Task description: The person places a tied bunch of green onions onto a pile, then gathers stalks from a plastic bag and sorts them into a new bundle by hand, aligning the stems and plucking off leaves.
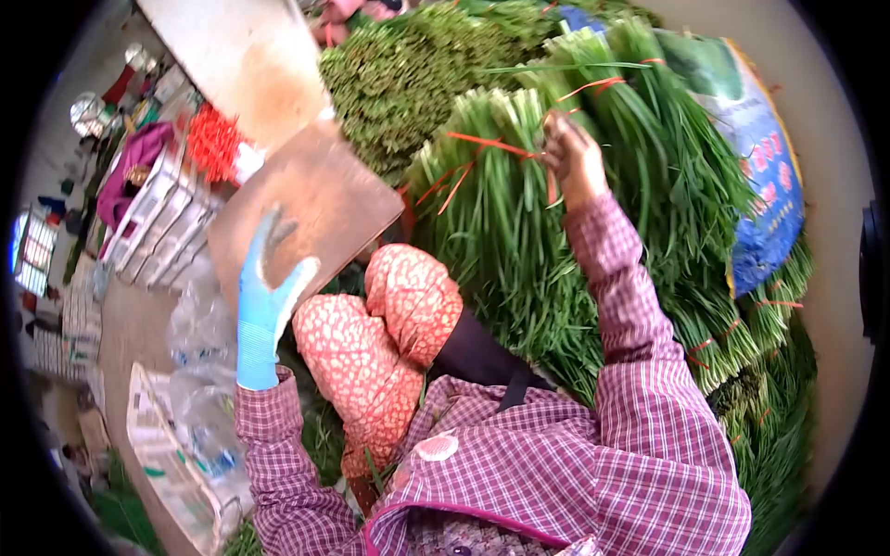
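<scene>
My left hand (pixel 269 287), in a blue glove with greyish fingertips, is held over a square brown board (pixel 343 190). Its thumb and fingers are spread, and nothing is in them. On the right, my bare right hand (pixel 573 162) is at the upper part of a big bundle of green chives (pixel 496 213). Its fingers are pinched on a red tie (pixel 491 143) that stretches across the pale stem ends. Long leaves hang down from this bundle toward my knees.
More tied chives (pixel 649 139) are piled on the right, beside a blue printed sack (pixel 774 176). Cut stem ends (pixel 417 79) face me at the back. To the left are red ties (pixel 213 144), white crates (pixel 153 218) and clear plastic bags (pixel 199 320).
</scene>
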Demonstrator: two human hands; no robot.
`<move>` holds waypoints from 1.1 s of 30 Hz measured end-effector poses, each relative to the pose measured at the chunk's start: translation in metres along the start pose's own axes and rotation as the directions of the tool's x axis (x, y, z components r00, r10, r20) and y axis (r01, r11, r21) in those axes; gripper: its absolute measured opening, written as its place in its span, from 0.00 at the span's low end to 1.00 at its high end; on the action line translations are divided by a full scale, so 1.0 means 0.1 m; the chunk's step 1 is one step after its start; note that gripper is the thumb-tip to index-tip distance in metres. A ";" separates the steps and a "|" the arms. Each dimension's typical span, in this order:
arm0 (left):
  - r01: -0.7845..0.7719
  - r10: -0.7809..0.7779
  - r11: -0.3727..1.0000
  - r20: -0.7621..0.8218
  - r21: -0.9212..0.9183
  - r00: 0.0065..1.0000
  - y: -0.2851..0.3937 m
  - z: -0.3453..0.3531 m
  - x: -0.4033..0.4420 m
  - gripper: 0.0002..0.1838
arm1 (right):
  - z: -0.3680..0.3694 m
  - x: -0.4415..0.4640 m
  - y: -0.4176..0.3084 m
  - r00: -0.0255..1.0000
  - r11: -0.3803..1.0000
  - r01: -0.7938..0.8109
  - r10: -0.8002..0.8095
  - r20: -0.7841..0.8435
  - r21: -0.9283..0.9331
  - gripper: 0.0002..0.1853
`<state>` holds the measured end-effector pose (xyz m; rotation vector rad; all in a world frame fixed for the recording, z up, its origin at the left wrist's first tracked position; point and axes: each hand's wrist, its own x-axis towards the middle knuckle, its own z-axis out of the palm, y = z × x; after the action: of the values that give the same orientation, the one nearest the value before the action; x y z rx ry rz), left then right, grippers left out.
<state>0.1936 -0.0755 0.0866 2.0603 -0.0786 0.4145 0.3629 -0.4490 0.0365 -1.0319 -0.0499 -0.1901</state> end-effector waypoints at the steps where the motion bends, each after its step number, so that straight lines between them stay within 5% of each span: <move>1: 0.014 -0.015 0.998 0.016 0.064 1.000 -0.12 -0.05 -0.11 0.40 | 0.02 -0.13 0.29 0.988 0.998 -0.049 0.053 0.145 -0.034 0.19; 4: 0.070 -0.045 0.947 -0.085 0.313 0.995 -0.28 -0.14 -0.49 0.30 | 0.39 -0.61 1.15 0.917 0.958 -0.249 0.280 0.284 -0.141 0.14; 6: 0.202 -0.142 0.929 -0.206 0.310 0.968 -0.41 -0.15 -0.79 0.26 | 0.54 -0.79 1.70 0.803 0.874 -0.370 0.472 0.364 -0.316 0.14; 8: 0.236 -0.160 0.928 -0.263 0.288 0.952 -0.55 -0.12 -1.02 0.23 | 0.48 -0.83 2.73 0.777 0.868 -0.418 0.495 0.389 -0.269 0.14; 10: 0.319 -0.231 0.911 -0.319 0.262 0.919 -0.62 -0.06 -1.16 0.22 | 0.42 -0.74 3.27 0.787 0.735 -0.278 0.543 0.293 -0.618 0.15; 14: 0.390 -0.277 0.896 -0.421 0.211 0.864 -0.63 0.10 -1.17 0.22 | 0.41 -0.55 3.97 0.800 0.478 -0.211 0.585 0.131 -0.853 0.19; 26: 0.538 -0.346 0.779 -0.494 0.323 0.798 -0.52 0.13 -1.17 0.24 | 0.55 -0.37 5.05 0.776 0.334 -0.312 0.630 -0.036 -0.890 0.15; 33: 0.541 -0.330 0.753 -0.496 0.375 0.803 -0.43 0.09 -1.32 0.22 | 0.55 -0.46 5.35 0.738 0.367 -0.433 0.669 -0.090 -0.823 0.13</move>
<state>0.0816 -0.0761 0.0043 2.3536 0.8539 0.5893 0.4169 -0.1289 -0.3947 -1.9525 0.1790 0.6532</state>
